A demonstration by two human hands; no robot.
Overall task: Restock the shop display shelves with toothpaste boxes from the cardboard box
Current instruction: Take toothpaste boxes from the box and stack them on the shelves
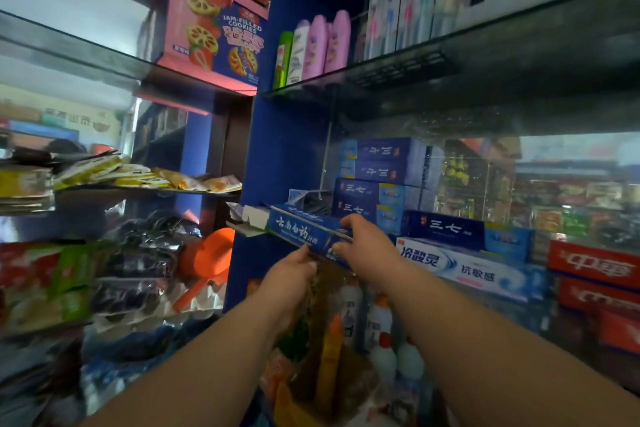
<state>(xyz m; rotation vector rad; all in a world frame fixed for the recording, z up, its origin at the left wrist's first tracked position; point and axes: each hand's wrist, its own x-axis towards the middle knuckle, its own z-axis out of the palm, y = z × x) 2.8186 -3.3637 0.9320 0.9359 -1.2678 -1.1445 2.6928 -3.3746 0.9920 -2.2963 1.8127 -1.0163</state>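
Note:
A long blue toothpaste box [298,229] with white writing lies slanted at the front left corner of the glass display shelf [485,114]. My right hand [363,246] grips its near end, fingers curled over the top. My left hand [294,270] pinches the box's lower edge from below. Behind it, dark blue toothpaste boxes [377,191] are stacked several high, with another dark blue box [446,227] in front. A white-and-blue box [474,270] lies along the shelf front. Red toothpaste boxes [595,267] are piled at the right. The cardboard box is not in view.
A blue upright panel [284,149] bounds the shelf on the left. Above it, a glass shelf carries pink bottles [325,42] and toothbrush packs [415,3]. White bottles [381,326] stand below my arms. Snack packets [145,177] and an orange scoop [211,260] fill the left shelves.

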